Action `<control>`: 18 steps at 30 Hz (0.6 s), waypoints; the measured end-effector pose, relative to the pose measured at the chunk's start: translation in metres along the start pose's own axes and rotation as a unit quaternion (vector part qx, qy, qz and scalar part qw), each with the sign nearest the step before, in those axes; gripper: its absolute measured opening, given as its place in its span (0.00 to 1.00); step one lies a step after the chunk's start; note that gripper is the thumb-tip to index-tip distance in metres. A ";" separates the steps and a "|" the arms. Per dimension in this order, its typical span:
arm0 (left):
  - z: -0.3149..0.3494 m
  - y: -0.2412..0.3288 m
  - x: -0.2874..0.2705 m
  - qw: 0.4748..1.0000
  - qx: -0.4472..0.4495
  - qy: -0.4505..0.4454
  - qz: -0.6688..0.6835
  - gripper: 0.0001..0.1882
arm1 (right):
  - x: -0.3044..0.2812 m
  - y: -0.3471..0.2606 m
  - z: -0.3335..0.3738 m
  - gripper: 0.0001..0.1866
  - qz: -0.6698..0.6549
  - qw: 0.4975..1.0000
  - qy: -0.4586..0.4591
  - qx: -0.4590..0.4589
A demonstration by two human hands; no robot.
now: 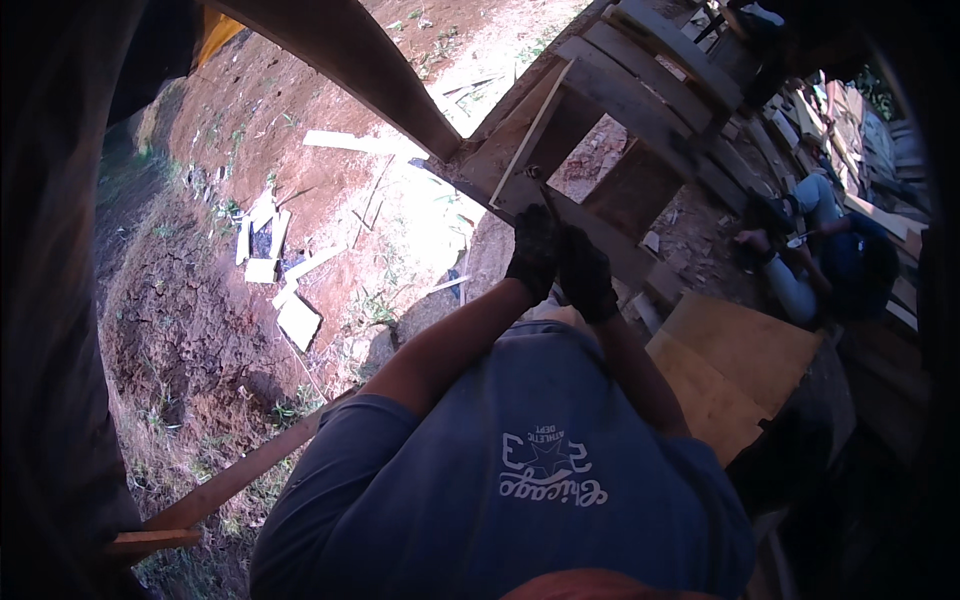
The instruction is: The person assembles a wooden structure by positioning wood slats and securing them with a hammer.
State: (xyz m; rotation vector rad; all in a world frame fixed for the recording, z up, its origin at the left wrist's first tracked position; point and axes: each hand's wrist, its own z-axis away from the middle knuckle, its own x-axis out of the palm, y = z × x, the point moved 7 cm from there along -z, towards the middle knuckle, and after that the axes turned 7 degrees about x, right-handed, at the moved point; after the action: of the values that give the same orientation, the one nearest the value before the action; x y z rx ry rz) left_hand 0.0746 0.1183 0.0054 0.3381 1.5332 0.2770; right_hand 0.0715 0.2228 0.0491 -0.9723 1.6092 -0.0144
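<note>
My left hand (pixel 537 242), in a dark glove, is in front of my chest at the corner of a wooden frame (pixel 610 225). Beside it and slightly nearer is my right hand (pixel 588 277), gloved the same way. Fingers on both hands look curled, close against each other. A thin dark rod-like thing (pixel 537 182) sticks up past the left hand toward the frame's board; its kind is too dark to make out. A pale narrow wood strip (pixel 533 135) lies slantwise on the frame just beyond my hands.
A thick dark beam (pixel 350 65) slants in from the top. Plywood (pixel 735 365) lies at right; beyond it another person (pixel 858 265) crouches among boards. Wood scraps (pixel 298 322) lie on the sunlit dirt slope at left. A plank (pixel 240 472) crosses the lower left.
</note>
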 end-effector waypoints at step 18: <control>0.010 -0.003 0.021 0.994 0.051 -0.065 -0.065 0.29 | 0.042 0.024 0.014 0.23 0.187 0.981 -0.041 -0.022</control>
State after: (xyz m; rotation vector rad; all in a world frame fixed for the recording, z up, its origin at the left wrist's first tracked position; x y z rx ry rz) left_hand 0.0847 0.1228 -0.0152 0.3273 1.4372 0.0729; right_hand 0.0711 0.2205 -0.0016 -0.6820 1.6979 0.3164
